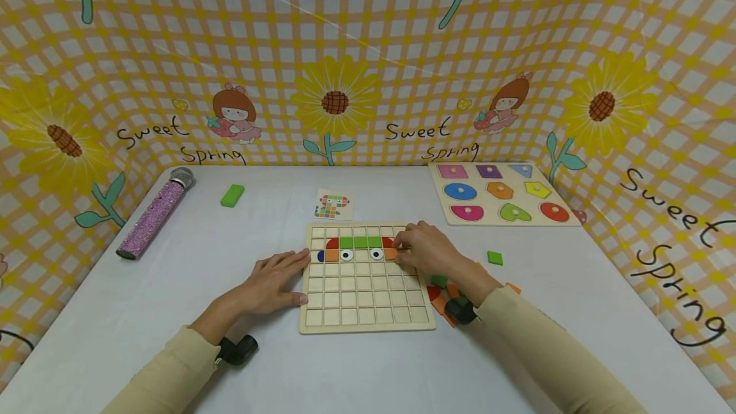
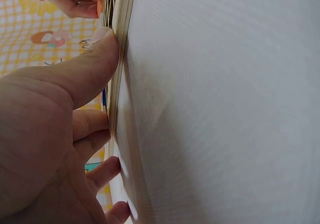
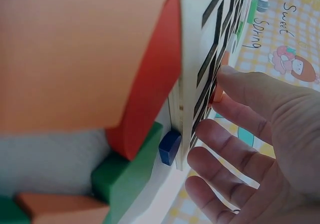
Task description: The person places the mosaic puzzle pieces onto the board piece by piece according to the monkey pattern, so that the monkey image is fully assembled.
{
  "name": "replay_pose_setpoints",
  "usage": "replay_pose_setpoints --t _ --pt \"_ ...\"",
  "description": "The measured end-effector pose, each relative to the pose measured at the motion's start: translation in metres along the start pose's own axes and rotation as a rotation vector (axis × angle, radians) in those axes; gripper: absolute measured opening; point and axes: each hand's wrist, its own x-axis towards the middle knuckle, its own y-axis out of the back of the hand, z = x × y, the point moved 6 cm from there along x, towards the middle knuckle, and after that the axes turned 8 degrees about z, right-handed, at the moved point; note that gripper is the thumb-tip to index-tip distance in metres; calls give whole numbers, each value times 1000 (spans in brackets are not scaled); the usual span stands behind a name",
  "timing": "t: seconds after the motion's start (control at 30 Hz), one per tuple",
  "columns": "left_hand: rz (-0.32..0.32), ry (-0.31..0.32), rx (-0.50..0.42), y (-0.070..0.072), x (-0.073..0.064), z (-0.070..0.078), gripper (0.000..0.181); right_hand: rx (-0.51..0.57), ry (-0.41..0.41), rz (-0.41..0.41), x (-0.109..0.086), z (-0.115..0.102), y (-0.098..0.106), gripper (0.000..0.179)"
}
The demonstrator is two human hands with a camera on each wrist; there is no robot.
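Note:
A wooden grid board lies in front of me. In its upper rows sit red, green and orange tiles, two eye tiles and a dark blue rounded tile. My right hand is over the board's upper right part, pinching an orange tile between thumb and index finger at the grid; its other fingers are loosely bent. My left hand rests against the board's left edge, thumb and fingertips touching the rim, fingers fairly straight.
Loose coloured tiles lie right of the board, partly under my right wrist. Behind the board is a pattern card. Farther out are a shape puzzle, a glittery microphone, a green block and a green tile.

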Motion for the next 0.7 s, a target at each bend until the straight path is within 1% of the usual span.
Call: replay_pose_setpoints --t 0.13,0.23,0.33,0.4,0.5,0.7 --pt "3 -2 1 0 0 0 76 -5 -14 -7 0 0 0 21" --pt "2 -2 0 -1 0 0 76 -7 -51 -18 0 2 0 22" --pt "-1 0 -3 -1 1 0 77 12 -85 -16 -2 3 6 26" --pt "-5 -1 -5 -1 1 0 77 27 -94 -6 -5 5 12 28" --pt "-9 0 -1 0 1 1 77 45 -81 26 -10 9 21 28" --pt "-12 8 1 -1 0 -1 78 39 -87 79 -22 18 36 29"
